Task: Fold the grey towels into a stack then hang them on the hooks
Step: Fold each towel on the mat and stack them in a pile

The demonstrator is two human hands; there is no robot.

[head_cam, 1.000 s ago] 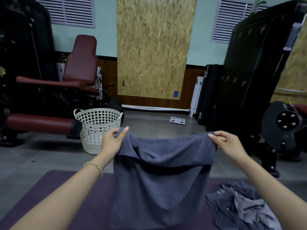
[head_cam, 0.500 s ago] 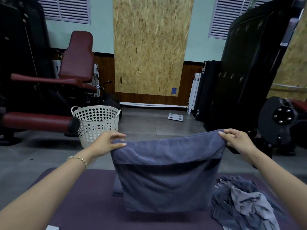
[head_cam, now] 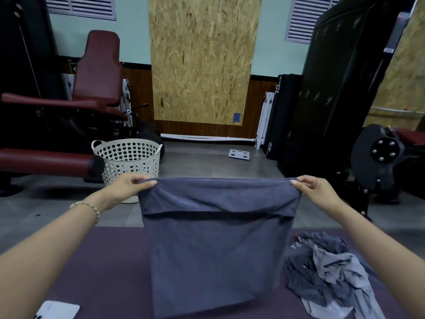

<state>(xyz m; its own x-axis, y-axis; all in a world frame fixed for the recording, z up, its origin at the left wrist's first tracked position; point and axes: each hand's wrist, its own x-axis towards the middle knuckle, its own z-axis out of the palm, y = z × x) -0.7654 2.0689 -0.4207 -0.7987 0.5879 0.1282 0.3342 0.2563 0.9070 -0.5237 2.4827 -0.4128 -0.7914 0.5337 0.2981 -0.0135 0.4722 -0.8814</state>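
Grey towel, doubled over, hangs above a purple mat in the head view. The left hand and right hand each pinch a top corner between thumb and curled fingers. To fold well, hold the top edge taut and level (corners matched) and lay it flat, clear of the crumpled grey heap beside it.

The towel hangs over the mat, clothes pile right, basket behind-left.

Towel: matt grey terry cloth. Basket: perforated cream plastic.
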